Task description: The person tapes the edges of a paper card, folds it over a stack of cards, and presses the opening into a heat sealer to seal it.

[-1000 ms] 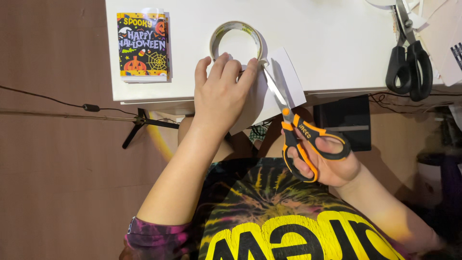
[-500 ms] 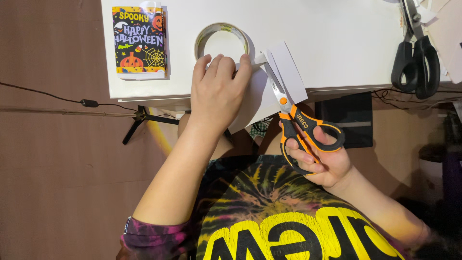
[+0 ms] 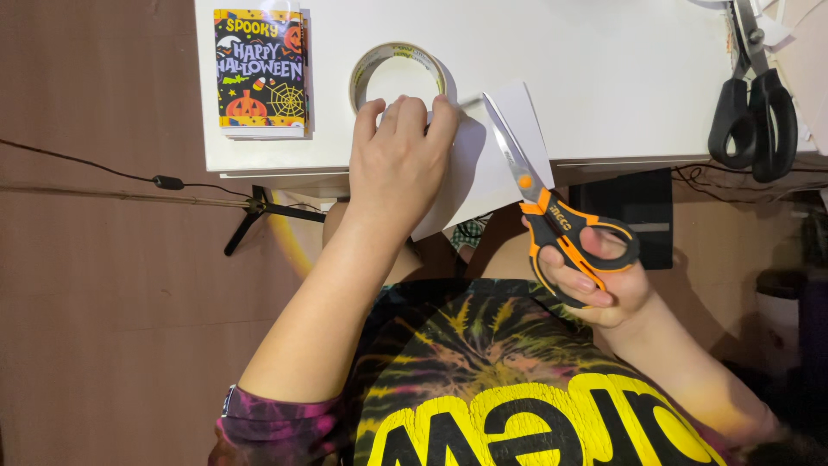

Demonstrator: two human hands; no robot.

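- While the left hand [image 3: 403, 164] presses flat on the white paper [image 3: 483, 155] at the table [image 3: 604, 52] edge, fingers closed together beside the tape roll [image 3: 397, 73], the sheet sits as it did a second ago
- Right hand [image 3: 595, 280] grips the orange scissors [image 3: 552, 216]; blades have shut and slid along the paper; the cut seems under way
- Black scissors [image 3: 755, 116] lie well apart
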